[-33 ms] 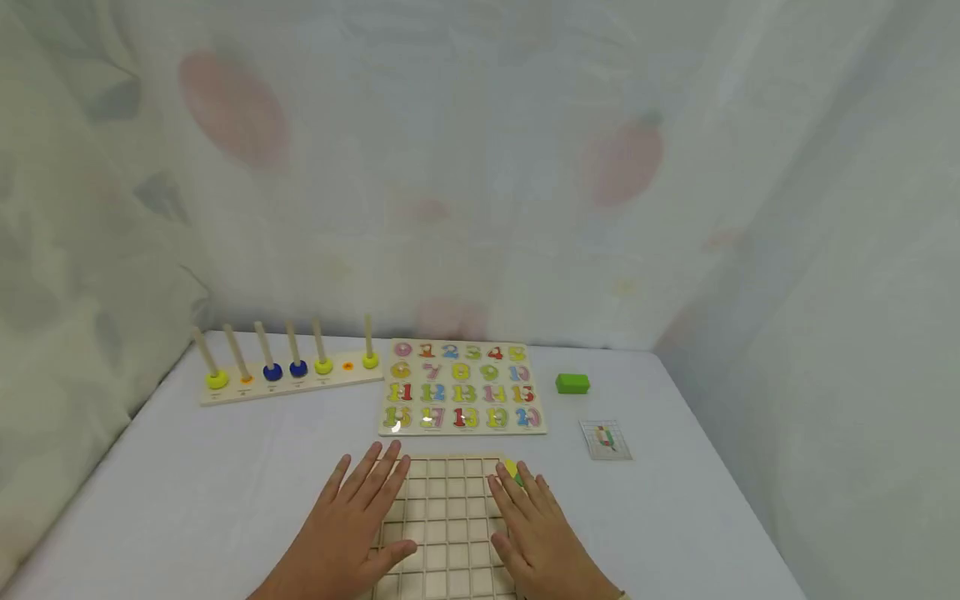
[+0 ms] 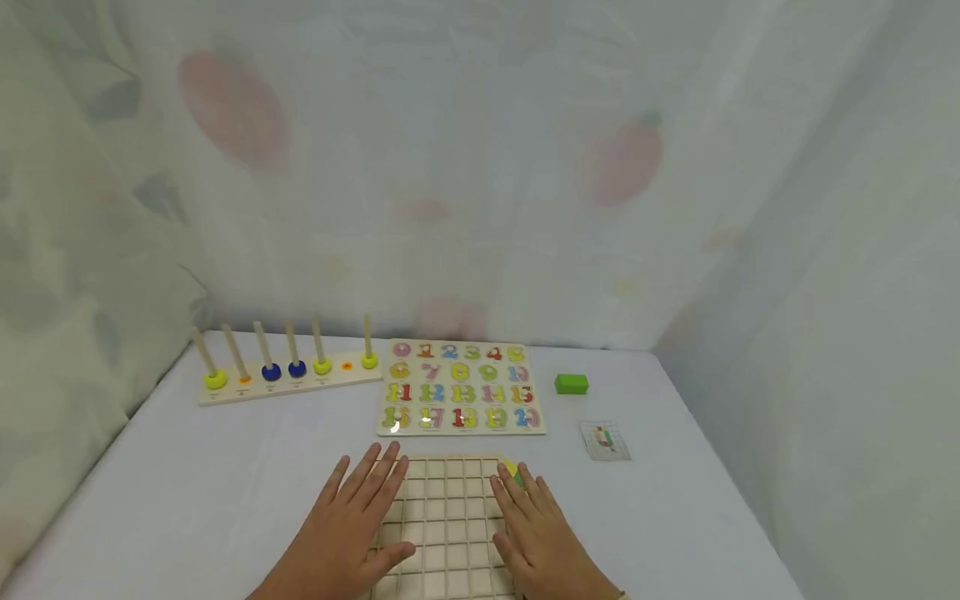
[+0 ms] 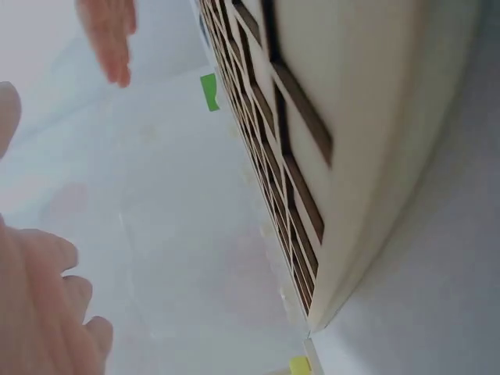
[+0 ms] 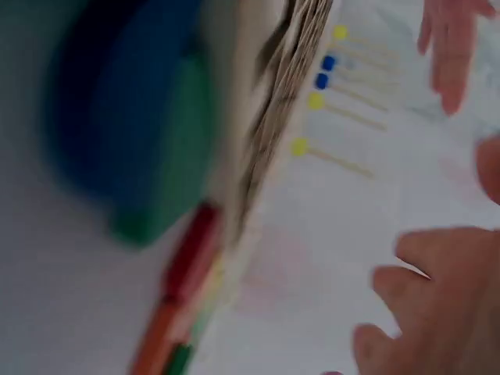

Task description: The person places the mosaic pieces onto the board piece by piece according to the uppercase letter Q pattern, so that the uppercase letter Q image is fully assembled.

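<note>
Over at the far left I can see a wooden peg board, yellow or blue rings sitting at the foot of most pegs, and just right of it a number puzzle with bright numerals in rows. Farther right sits a green block, a small patterned card lying nearer, before a pale, fruit-printed curtain.

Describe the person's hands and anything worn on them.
The left hand and right hand are bare, with no gloves, rings, markings or cables visible. At the right wrist a thin yellowish edge shows, perhaps a cuff or strap; too little is in view to tell.
</note>
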The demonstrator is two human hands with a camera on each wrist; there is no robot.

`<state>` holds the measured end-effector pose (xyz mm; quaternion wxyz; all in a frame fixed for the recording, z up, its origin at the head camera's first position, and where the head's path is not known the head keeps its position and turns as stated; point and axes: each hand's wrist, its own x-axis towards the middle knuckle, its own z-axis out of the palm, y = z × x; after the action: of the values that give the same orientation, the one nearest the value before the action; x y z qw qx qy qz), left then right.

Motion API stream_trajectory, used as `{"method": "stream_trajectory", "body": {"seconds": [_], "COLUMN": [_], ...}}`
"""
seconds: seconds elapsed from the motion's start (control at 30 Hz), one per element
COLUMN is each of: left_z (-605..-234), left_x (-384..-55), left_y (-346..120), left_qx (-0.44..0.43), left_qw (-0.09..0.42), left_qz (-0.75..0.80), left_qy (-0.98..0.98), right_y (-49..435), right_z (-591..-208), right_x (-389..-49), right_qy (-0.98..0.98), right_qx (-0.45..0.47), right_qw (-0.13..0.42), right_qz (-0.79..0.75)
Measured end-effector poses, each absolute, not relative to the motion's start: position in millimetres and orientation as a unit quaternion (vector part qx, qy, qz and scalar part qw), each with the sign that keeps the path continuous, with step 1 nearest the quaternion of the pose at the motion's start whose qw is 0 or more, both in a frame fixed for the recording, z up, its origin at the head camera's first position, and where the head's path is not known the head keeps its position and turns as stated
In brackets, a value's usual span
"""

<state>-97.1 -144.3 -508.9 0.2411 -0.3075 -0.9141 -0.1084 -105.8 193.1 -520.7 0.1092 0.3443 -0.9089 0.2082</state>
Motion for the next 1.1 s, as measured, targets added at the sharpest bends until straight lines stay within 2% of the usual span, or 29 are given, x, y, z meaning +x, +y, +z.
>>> {"method": "stream_trajectory", "body": {"seconds": [0.13, 0.23, 0.3, 0.4, 0.53, 0.63, 0.8, 0.97, 1.1], "left_z": [-508.4, -511.1, -512.3, -512.0, -511.7, -513.0, -514.3, -512.2, -509.9], "left_x": [-98.3, -98.8, -100.0, -99.7, -96.0, -94.4, -90.6, -88.6, -87.4], "left_y": [-147.4, -151.5, -156.1, -163.1, -166.2, -163.4, -162.7, -162.7, -163.3], "left_qx": [-0.295, -0.252, -0.209, -0.161, -0.147, -0.151, -0.156, -0.149, -0.144], "left_qw": [0.216, 0.14, 0.076, -0.029, -0.122, -0.133, -0.11, -0.106, -0.107], "left_qz": [-0.124, -0.162, -0.185, -0.211, -0.231, -0.234, -0.23, -0.222, -0.231], "left_qy": [-0.922, -0.944, -0.957, -0.964, -0.954, -0.951, -0.954, -0.958, -0.956], "right_y": [203.5, 221.6, 231.2, 231.6, 209.9, 198.0, 189.3, 184.6, 161.0], "right_z": [-515.0, -500.9, -487.6, -476.3, -486.4, -499.2, -504.8, -489.9, -475.3], "right_x": [-111.1, -113.0, -119.9, -140.9, -177.3, -193.1, -200.1, -197.6, -188.2], "right_qy": [-0.922, -0.95, -0.968, -0.98, -0.973, -0.973, -0.982, -0.981, -0.969], "right_qx": [0.307, 0.234, 0.186, 0.157, 0.208, 0.215, 0.173, 0.15, 0.18], "right_qw": [0.058, -0.005, -0.025, -0.015, 0.015, 0.003, -0.018, -0.027, -0.032], "right_qz": [0.228, 0.207, 0.166, 0.118, 0.094, 0.084, 0.073, 0.117, 0.167]}}
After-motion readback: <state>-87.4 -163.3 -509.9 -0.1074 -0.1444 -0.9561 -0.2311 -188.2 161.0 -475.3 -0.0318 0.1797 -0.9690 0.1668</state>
